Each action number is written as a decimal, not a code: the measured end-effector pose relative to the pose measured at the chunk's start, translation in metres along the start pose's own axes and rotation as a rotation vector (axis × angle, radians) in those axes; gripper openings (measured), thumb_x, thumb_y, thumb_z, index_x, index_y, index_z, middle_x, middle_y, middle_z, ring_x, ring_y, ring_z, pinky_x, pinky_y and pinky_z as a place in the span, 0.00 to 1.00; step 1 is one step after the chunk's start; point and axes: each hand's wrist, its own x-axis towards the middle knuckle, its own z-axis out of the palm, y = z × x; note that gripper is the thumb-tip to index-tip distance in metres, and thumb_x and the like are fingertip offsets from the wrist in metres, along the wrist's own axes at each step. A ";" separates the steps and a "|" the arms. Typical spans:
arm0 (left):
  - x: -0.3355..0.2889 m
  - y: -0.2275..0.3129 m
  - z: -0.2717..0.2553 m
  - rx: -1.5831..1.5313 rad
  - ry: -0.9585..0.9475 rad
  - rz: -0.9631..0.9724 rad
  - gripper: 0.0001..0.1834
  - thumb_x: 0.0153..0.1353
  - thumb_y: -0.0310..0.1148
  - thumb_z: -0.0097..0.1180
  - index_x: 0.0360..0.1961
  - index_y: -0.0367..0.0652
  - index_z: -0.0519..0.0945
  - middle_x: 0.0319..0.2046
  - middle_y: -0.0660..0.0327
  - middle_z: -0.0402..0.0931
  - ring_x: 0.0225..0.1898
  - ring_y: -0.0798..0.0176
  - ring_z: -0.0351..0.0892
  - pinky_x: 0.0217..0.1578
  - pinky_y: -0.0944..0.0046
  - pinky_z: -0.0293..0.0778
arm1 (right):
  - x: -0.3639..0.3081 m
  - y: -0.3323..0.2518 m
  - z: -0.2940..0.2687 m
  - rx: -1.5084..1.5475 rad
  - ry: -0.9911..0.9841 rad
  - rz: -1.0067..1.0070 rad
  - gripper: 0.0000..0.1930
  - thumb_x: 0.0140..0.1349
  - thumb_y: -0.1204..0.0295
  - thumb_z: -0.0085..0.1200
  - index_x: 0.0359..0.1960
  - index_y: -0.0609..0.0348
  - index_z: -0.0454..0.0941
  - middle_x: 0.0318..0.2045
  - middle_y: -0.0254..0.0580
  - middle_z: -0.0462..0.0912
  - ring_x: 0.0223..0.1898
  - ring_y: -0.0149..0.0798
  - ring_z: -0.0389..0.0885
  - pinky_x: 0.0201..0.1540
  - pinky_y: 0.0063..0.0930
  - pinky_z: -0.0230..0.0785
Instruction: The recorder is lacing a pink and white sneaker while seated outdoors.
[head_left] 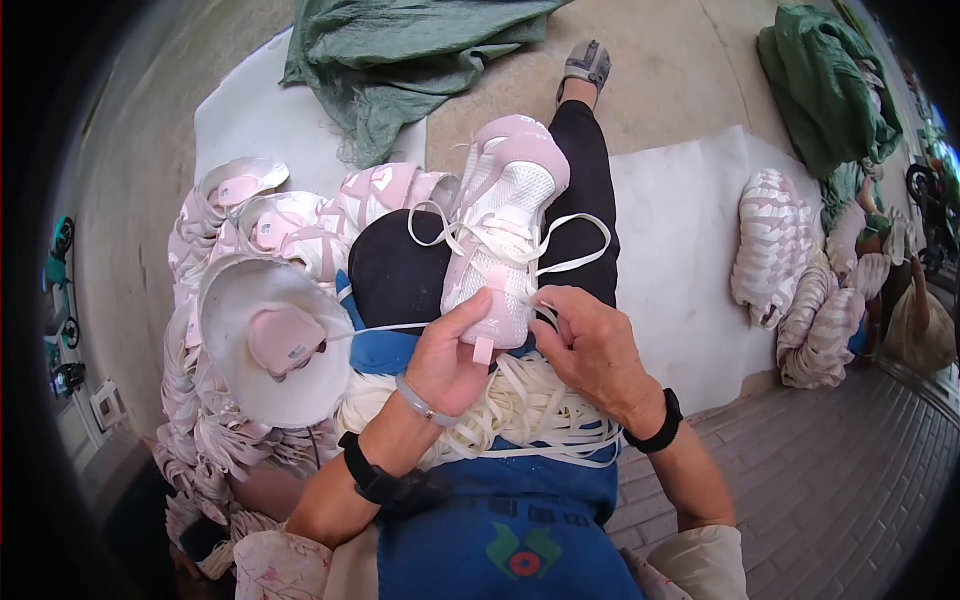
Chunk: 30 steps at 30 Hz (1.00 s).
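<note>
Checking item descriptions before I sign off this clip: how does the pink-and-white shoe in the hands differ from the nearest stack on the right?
The shoe is a single piece; the stack is many pieces nested together. The shoe has loose lace loops, whereas none show on the stack. The shoe is held by the left hand; the stack lies untouched. Both are pink and white.

At centre, the mesh shoe upper (515, 190) is white with pink overlays; the heap of flat laces (540, 405) below it is cream. At lower centre, the cloth apron (450, 530) is blue, bearing a green-and-red emblem. At lower left, the cloth sleeve (280, 570) is pale with pinkish markings. The crumpled woven sack (400, 55) at top is dull green.
</note>
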 end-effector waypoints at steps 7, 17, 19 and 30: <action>-0.001 -0.003 -0.012 0.016 -0.056 0.033 0.25 0.63 0.33 0.55 0.60 0.40 0.66 0.52 0.59 0.74 0.53 0.62 0.73 0.55 0.59 0.68 | 0.011 -0.002 0.010 -0.195 0.083 -0.096 0.10 0.56 0.73 0.57 0.38 0.57 0.72 0.28 0.42 0.74 0.24 0.47 0.78 0.25 0.37 0.71; -0.003 -0.006 -0.011 -0.016 -0.068 0.028 0.24 0.60 0.28 0.58 0.58 0.40 0.69 0.50 0.62 0.75 0.51 0.64 0.74 0.54 0.62 0.67 | 0.029 -0.010 0.001 -0.460 0.052 -0.185 0.08 0.54 0.78 0.56 0.35 0.56 0.72 0.25 0.40 0.71 0.22 0.44 0.76 0.22 0.33 0.68; -0.004 -0.006 -0.012 -0.053 -0.066 0.032 0.23 0.60 0.26 0.58 0.57 0.41 0.70 0.50 0.62 0.75 0.51 0.66 0.74 0.53 0.65 0.68 | 0.041 -0.012 -0.010 -0.503 0.054 -0.202 0.08 0.53 0.79 0.55 0.34 0.56 0.71 0.25 0.41 0.70 0.23 0.44 0.76 0.22 0.34 0.67; -0.002 -0.010 -0.018 -0.040 -0.072 0.054 0.23 0.62 0.26 0.55 0.59 0.40 0.68 0.52 0.61 0.75 0.54 0.65 0.74 0.57 0.62 0.67 | 0.074 0.032 -0.062 -0.125 0.129 0.091 0.10 0.59 0.74 0.49 0.42 0.61 0.75 0.15 0.36 0.70 0.15 0.32 0.68 0.19 0.26 0.61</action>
